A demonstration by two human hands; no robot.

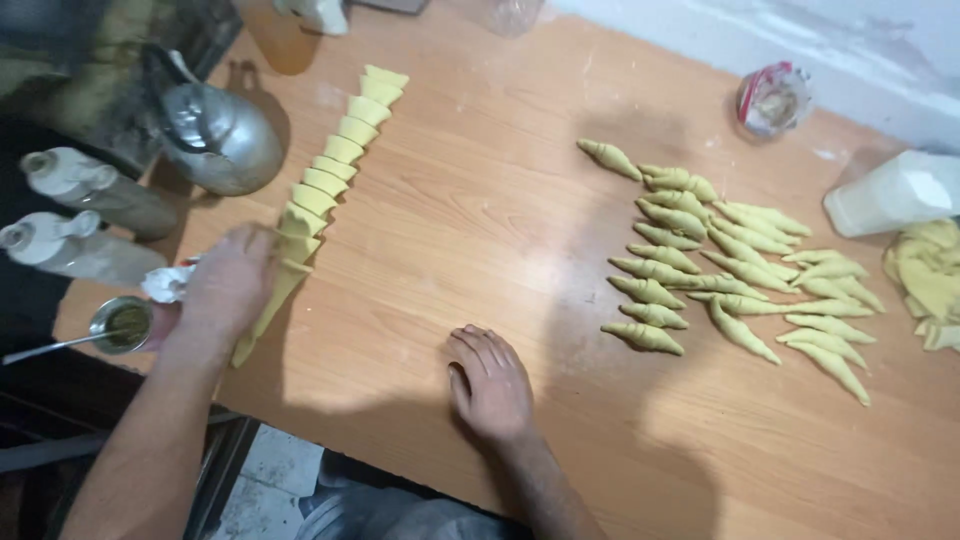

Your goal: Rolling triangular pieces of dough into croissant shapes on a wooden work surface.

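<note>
Wood-look laminate table (480,260) fills most of the shot, dusted with flour here and there, so I'll start there and work down. Next biggest is the row of pale yellow dough triangles (330,170), overlapping like shingles from the far edge down to my left hand (232,282). That hand lies over the near end of the row, fingers curled loosely on the nearest triangle (268,310); I can't tell if it's actually pinched. On the other side sits a cluster of rolled dough horns (735,265), well apart from the row. My right hand (490,385) is flat on bare table, fingers together, holding nothing. My guess is this dough is light, soft and floppy, a bit tacky, and tears or stretches if dragged by the thin tip. I'd take it by the wide end, lifting gently. A metal kettle (222,135) and a small cup of filling (125,322) sit by the left edge.
</note>
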